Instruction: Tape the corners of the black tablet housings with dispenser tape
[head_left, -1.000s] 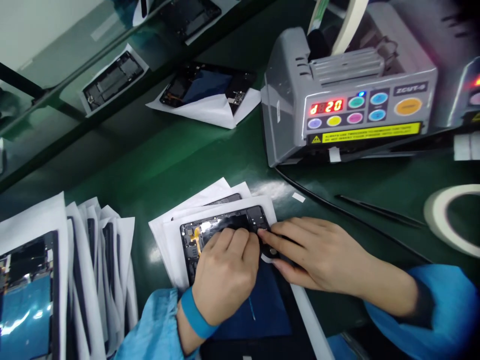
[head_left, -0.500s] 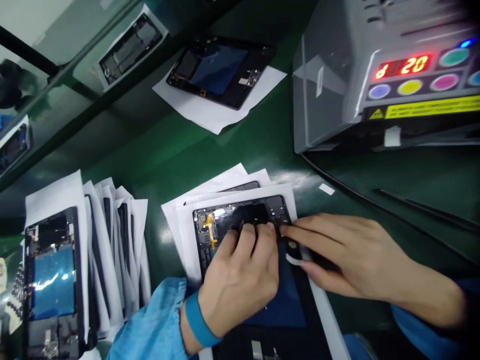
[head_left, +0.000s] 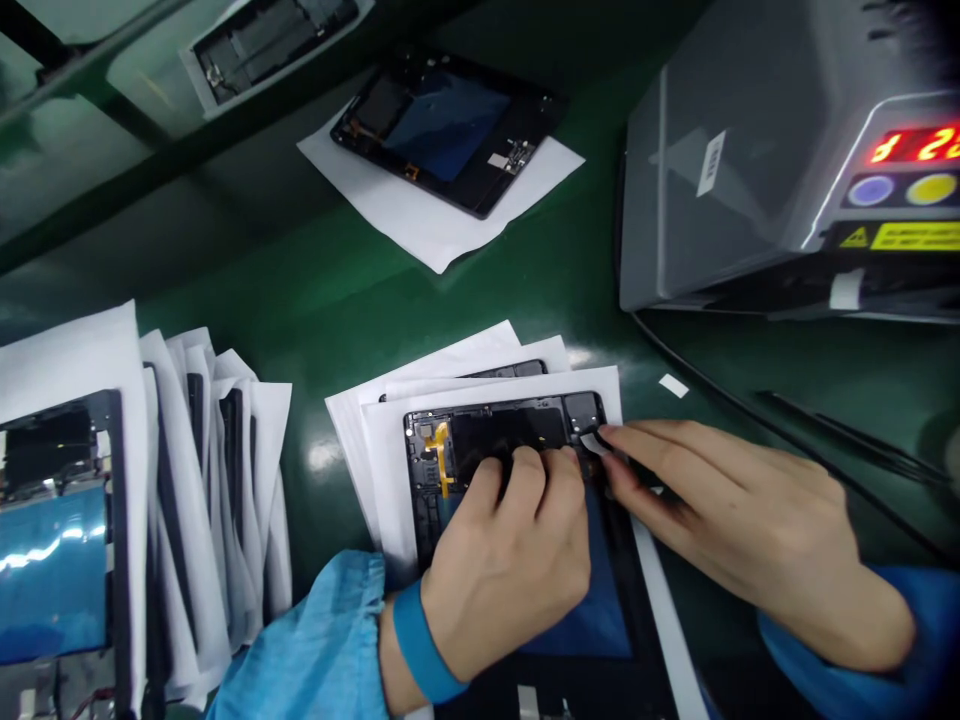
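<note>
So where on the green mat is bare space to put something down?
Bare green mat lies between the far tablet on paper, the fanned stack and the tablet being worked on. A narrower strip runs below the grey machine, crossed by a cable. It is crowded around both hands.

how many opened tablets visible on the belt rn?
At least 5: one under both hands, one on paper at top centre, one at top left behind the rail, one at the left edge, one beneath the worked unit. The fanned stack hides more.
</note>
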